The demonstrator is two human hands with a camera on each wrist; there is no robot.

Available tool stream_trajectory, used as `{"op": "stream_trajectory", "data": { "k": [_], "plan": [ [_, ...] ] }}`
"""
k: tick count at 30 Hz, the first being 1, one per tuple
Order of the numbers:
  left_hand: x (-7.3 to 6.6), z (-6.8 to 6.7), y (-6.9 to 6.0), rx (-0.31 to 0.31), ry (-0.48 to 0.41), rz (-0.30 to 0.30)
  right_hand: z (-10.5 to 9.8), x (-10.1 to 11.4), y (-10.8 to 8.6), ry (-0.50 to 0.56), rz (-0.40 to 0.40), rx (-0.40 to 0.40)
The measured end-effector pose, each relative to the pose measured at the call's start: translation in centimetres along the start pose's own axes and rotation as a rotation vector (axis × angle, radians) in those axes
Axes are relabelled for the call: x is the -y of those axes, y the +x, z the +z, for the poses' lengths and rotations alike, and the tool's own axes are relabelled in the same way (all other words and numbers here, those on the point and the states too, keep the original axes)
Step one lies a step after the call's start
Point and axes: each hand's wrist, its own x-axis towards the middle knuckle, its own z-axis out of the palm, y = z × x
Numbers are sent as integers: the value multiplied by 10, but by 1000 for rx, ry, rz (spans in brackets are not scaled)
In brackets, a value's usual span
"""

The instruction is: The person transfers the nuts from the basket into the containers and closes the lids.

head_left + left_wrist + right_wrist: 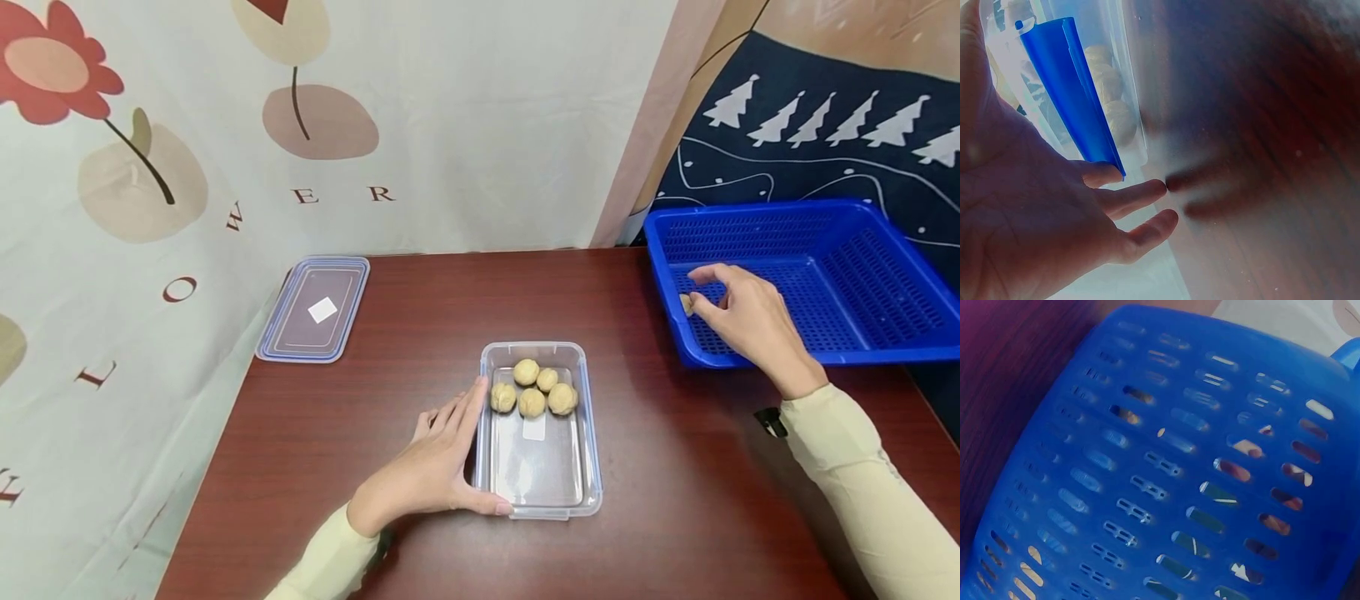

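Observation:
A clear rectangular container (535, 492) holds several round tan balls (532, 403) grouped toward its far end. My left hand (427, 471) rests along its left side, fingers extended and thumb at the near edge. In the left wrist view, the left hand (1041, 206) lies beside a blue side flap (1069, 87), with balls (1107, 84) behind the clear wall. Inside the blue basket (757, 358), my right hand (753, 321) has its thumb and index finger bent and parted, beside a tan ball (686, 304) partly hidden by the thumb. The basket's slotted wall (1141, 450) fills most of the right wrist view.
A blue-edged lid (311, 325) with a white label lies on the brown table (420, 300) at the back left. A printed cloth (480, 125) hangs behind the table, and a dark cloth with white trees (817, 167) hangs behind the basket.

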Motion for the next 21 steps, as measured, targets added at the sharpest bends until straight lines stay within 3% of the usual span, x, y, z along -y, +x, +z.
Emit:
{"op": "stream_trajectory", "data": {
  "k": [10, 21],
  "plan": [
    [0, -1, 2, -3, -1, 4, -1, -6, 10, -5, 50, 153],
    [-1, -1, 1, 8, -24, -13, 2, -8, 19, -27, 52, 317]
  ]
}}
